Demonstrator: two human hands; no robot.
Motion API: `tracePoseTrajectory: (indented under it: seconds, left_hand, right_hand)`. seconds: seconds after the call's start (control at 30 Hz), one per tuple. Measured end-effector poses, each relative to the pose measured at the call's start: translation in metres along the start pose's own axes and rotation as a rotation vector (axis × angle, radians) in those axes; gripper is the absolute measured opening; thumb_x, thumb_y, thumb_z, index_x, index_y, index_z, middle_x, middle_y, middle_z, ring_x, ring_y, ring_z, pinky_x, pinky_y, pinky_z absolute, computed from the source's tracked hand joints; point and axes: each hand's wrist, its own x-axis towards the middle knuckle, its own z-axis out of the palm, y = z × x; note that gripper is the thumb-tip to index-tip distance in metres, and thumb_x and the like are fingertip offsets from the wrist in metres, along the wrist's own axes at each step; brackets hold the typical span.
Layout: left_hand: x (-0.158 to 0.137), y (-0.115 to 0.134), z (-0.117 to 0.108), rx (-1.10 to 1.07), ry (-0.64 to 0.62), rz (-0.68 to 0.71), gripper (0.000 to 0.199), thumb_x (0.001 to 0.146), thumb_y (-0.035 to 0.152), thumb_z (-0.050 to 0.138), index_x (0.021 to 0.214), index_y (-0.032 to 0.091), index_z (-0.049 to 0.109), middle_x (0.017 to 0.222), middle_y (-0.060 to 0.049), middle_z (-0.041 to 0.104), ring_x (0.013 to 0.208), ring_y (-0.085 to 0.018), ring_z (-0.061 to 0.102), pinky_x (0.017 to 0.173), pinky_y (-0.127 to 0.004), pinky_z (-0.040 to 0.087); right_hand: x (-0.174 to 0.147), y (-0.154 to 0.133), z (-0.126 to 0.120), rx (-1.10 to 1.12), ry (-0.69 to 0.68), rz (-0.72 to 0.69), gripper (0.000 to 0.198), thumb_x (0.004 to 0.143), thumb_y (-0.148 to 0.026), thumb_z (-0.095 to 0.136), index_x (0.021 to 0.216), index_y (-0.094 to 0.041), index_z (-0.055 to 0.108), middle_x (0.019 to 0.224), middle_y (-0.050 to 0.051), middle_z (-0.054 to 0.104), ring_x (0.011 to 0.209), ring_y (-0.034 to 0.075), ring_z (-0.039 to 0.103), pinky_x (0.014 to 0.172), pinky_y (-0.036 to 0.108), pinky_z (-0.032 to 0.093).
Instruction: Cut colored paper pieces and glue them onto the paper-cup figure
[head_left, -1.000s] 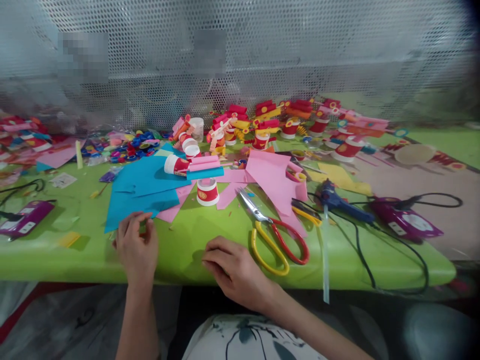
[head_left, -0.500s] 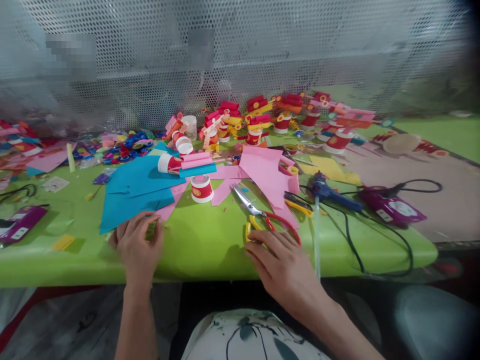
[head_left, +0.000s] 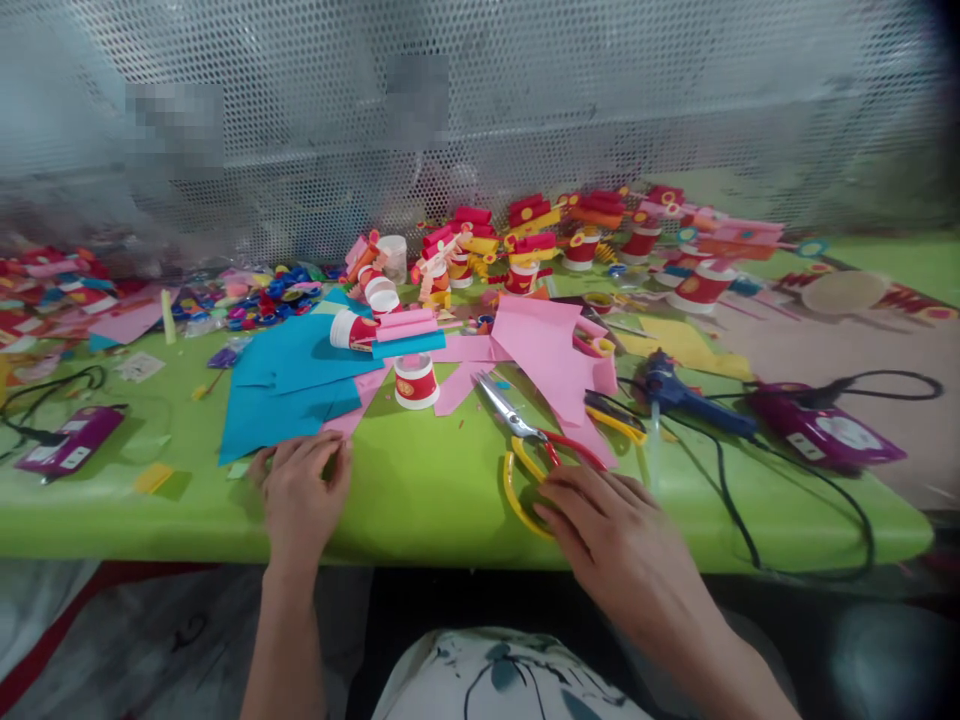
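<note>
My left hand [head_left: 304, 500] rests at the table's front, by the corner of the blue paper [head_left: 262, 405] and the tip of a pink strip. Its fingers are curled, thumb and forefinger close together; whatever is between them is hidden. My right hand [head_left: 619, 520] lies with fingers stretched out over the handles of the scissors [head_left: 514, 415], not wrapped round them. The scissors have one yellow and one red handle, and the blades point away to the left. Between my hands and farther back stands a red-and-white paper cup [head_left: 415, 382]. Behind it another cup [head_left: 352, 330] lies sideways beside pink and blue paper rolls [head_left: 409, 343].
Pink paper [head_left: 540, 345] lies behind the scissors. To the right are a blue glue gun [head_left: 686, 395], a purple box [head_left: 825, 425] and black cables. Finished-looking cup figures [head_left: 525, 270] line the back by a perforated metal screen [head_left: 480, 120]. Another purple box [head_left: 71, 440] sits left.
My right hand has slid right over the scissors, uncovering the yellow handle. The whole view has shifted slightly; my left hand keeps its place by the blue paper.
</note>
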Motion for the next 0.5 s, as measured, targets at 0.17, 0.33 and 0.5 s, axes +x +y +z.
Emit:
tracePoseTrajectory:
  seconds: [0.17, 0.33, 0.5]
  left_hand:
    - [0.0, -0.002, -0.001, -0.001, -0.005, -0.01, 0.022, 0.102, 0.034, 0.063, 0.091, 0.024, 0.079, 0.108, -0.006, 0.086, 0.101, -0.03, 0.076, 0.104, -0.05, 0.046]
    - [0.007, 0.021, -0.001, -0.054, -0.083, 0.218, 0.017, 0.103, 0.028, 0.064, 0.099, 0.024, 0.08, 0.115, -0.007, 0.085, 0.106, -0.029, 0.077, 0.092, -0.045, 0.051]
    - [0.031, 0.078, 0.009, -0.091, -0.298, 0.4, 0.02, 0.106, 0.021, 0.059, 0.108, 0.021, 0.08, 0.12, -0.009, 0.083, 0.1, -0.025, 0.077, 0.087, -0.042, 0.055]
  right_hand:
    - [0.003, 0.004, 0.004, -0.031, -0.001, -0.033, 0.026, 0.108, -0.016, 0.049, 0.1, -0.019, 0.073, 0.1, 0.011, 0.08, 0.082, 0.026, 0.077, 0.077, 0.043, 0.057]
    - [0.001, 0.01, 0.01, -0.049, 0.012, -0.026, 0.028, 0.105, -0.011, 0.048, 0.102, -0.02, 0.074, 0.103, 0.011, 0.08, 0.083, 0.026, 0.078, 0.072, 0.041, 0.06]
    - [0.002, 0.007, 0.015, -0.057, 0.026, -0.032, 0.029, 0.105, -0.012, 0.046, 0.105, -0.017, 0.075, 0.104, 0.013, 0.08, 0.085, 0.027, 0.079, 0.073, 0.041, 0.064]
